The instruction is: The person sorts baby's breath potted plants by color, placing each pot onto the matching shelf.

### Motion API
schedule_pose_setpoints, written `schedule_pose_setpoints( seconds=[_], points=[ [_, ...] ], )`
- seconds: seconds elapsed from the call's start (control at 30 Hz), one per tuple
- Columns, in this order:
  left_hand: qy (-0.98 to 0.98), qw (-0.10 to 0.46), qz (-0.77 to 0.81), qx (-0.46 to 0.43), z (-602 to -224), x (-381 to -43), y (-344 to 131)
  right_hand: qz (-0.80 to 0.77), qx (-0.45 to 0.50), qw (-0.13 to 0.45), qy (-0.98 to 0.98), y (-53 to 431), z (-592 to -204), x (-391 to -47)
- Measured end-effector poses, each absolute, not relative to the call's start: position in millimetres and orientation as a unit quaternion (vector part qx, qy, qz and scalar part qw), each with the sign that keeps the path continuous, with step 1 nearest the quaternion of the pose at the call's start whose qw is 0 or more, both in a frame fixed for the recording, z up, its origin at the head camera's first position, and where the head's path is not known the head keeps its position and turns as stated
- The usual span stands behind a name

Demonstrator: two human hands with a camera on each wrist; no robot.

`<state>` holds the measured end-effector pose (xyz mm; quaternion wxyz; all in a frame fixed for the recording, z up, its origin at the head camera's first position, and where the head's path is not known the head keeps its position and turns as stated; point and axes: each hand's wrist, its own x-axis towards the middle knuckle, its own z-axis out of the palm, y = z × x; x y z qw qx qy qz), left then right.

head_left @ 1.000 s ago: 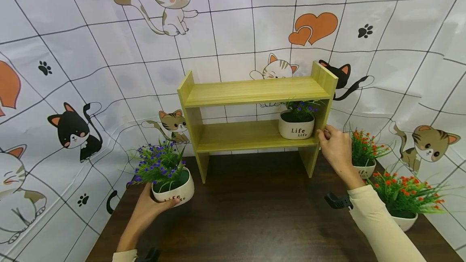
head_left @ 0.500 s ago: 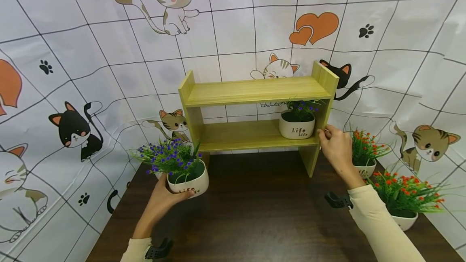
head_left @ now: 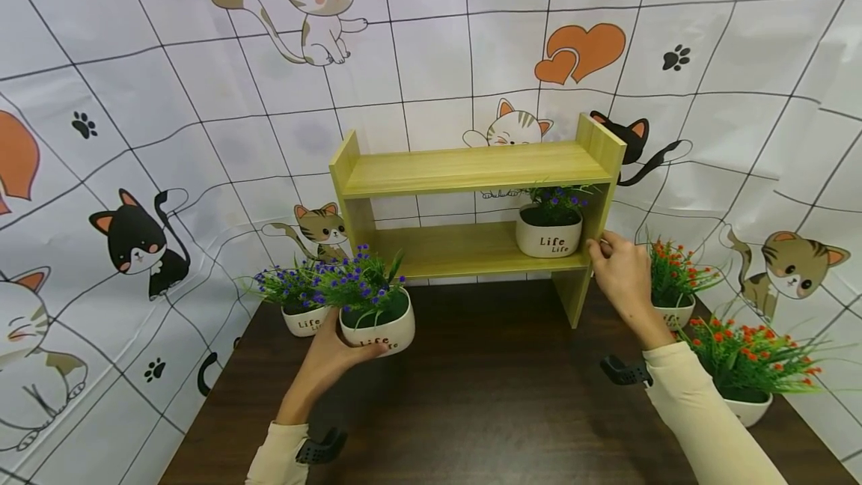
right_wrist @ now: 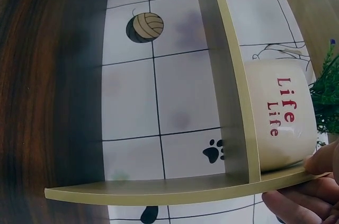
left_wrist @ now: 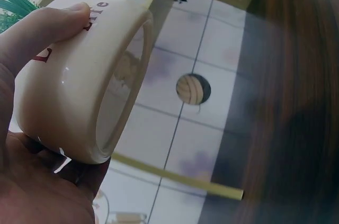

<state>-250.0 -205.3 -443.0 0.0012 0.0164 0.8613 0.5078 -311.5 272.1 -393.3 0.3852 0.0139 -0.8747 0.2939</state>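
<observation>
My left hand (head_left: 328,359) holds a white pot (head_left: 389,329) with a purple-flowered plant, in the air in front of the shelf's left side. In the left wrist view, the thumb lies on the lettering of the white pot (left_wrist: 79,89) and the pot's underside faces the camera. My right hand (head_left: 623,279) pinches the right side panel of the two-tier wooden shelf (head_left: 471,171). The right wrist view shows the fingers (right_wrist: 296,203) and thumb on either side of that panel's edge. Another white pot (head_left: 548,239) with purple flowers stands at the lower tier's right end.
Behind my left hand, a purple-flowered pot (head_left: 304,322) stands on the dark table (head_left: 485,403). Red-flowered pots (head_left: 676,316) stand right of the shelf, one (head_left: 750,412) nearer the front. A wall (head_left: 431,58) with cat drawings rises behind.
My left hand has carried its potted plant rightward, toward the shelf, uncovering the purple-flowered pot behind. My right hand has stayed on the shelf panel.
</observation>
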Motion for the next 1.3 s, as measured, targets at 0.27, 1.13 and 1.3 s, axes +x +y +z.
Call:
schedule_pose_setpoints(
  seconds=[0.27,1.13,1.3],
  points=[
    [0.853,-0.016,0.519,0.061,-440,-261,-182,0.293,0.009,0.383,-0.876,273,-394,-312],
    [0.812,-0.013,0.570,0.126,-423,-290,-127,0.291,0.009,0.392,-0.873,272,-394,-312],
    [0.811,-0.021,0.571,0.123,-417,-296,-121,0.291,0.009,0.390,-0.873,272,-393,-312]
  ],
)
